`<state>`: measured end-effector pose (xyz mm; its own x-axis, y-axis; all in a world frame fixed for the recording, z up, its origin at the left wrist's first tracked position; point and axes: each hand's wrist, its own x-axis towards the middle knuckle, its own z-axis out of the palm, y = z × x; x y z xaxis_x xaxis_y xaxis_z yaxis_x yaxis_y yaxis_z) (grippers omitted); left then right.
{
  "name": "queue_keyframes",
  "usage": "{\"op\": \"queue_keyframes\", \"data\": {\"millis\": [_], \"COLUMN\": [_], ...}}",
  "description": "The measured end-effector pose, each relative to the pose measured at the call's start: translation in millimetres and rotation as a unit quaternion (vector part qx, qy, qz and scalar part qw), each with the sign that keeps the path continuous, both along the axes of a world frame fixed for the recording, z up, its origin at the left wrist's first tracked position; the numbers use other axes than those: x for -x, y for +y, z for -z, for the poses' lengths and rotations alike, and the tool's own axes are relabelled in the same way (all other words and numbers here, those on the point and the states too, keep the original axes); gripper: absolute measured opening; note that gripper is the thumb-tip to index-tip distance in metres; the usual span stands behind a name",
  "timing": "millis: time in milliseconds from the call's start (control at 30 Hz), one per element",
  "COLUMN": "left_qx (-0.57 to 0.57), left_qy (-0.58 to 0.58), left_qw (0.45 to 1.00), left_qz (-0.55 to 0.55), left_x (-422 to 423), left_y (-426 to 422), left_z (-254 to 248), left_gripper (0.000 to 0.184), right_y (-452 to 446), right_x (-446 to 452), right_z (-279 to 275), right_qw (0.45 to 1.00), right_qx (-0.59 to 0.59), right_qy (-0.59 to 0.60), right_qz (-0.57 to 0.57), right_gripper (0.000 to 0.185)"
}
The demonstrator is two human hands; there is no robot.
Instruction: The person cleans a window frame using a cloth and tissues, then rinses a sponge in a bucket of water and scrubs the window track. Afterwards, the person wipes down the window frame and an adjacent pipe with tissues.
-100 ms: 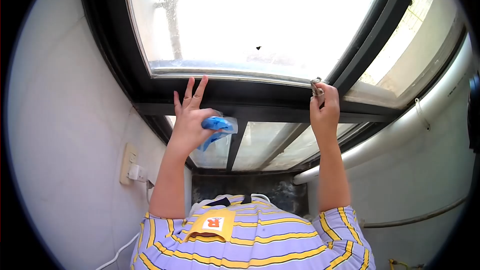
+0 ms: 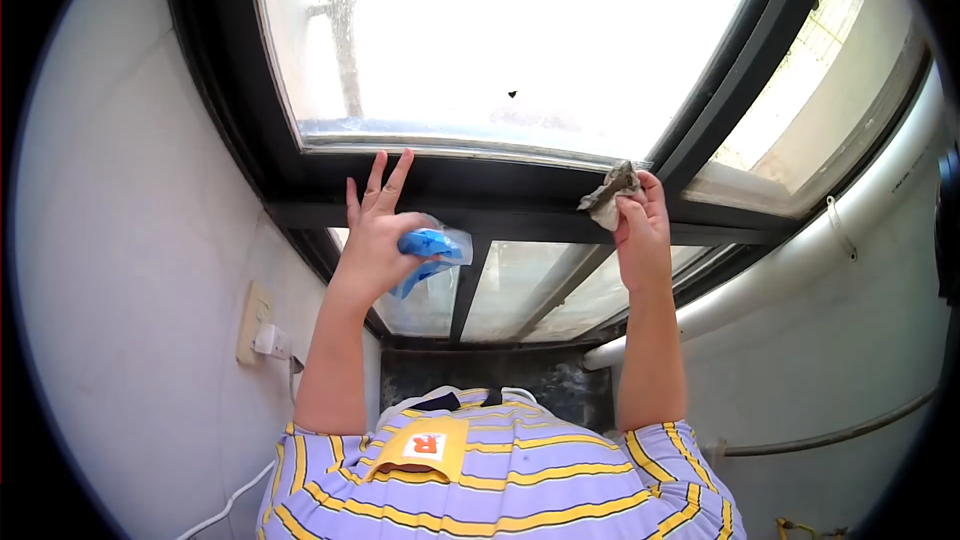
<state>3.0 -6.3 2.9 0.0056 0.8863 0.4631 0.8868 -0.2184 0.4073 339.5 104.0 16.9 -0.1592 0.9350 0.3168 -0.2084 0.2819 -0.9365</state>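
My left hand (image 2: 378,245) pinches a blue and clear plastic packet (image 2: 437,248) between thumb and forefinger. Its other fingers spread upward, their tips at the lower bar of the dark window frame (image 2: 480,178). In my right hand (image 2: 643,235) is a crumpled, dirt-stained wipe (image 2: 612,195), greyish white with dark smudges. Thumb and fingers grip it at its right side, close to the lower right corner of the large window pane (image 2: 500,60). A small dark spot shows on that pane.
Smaller panes (image 2: 535,285) lie below the bar. At the right runs a thick white pipe (image 2: 770,285), with a thinner pipe (image 2: 830,442) below it. A wall socket (image 2: 253,325) with a white plug (image 2: 272,341) is on the left wall.
My right hand has drawn slightly back from the frame corner, and more of the wipe shows, turned to the left. My left hand stays almost where it was.
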Motion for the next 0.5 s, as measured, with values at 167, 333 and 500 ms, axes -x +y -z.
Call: {"op": "queue_keyframes", "data": {"millis": [167,333,500], "left_qx": [-0.024,-0.053,-0.062], "left_qy": [-0.014,-0.028,-0.040], "left_qw": [1.000,0.998,0.997], "left_qz": [0.003,0.015,0.015], "left_x": [0,1,5], "left_y": [-12,-18,-33], "left_z": [4,13,15], "left_gripper": [0.027,0.025,0.026], "right_y": [-34,-31,-43], "right_x": [21,34,59], "right_z": [-4,0,0], "right_qw": [0.941,0.916,0.942], "right_qx": [0.189,0.216,0.205], "right_qy": [0.227,0.252,0.160], "right_qz": [-0.163,-0.226,-0.213], "right_gripper": [0.052,0.048,0.049]}}
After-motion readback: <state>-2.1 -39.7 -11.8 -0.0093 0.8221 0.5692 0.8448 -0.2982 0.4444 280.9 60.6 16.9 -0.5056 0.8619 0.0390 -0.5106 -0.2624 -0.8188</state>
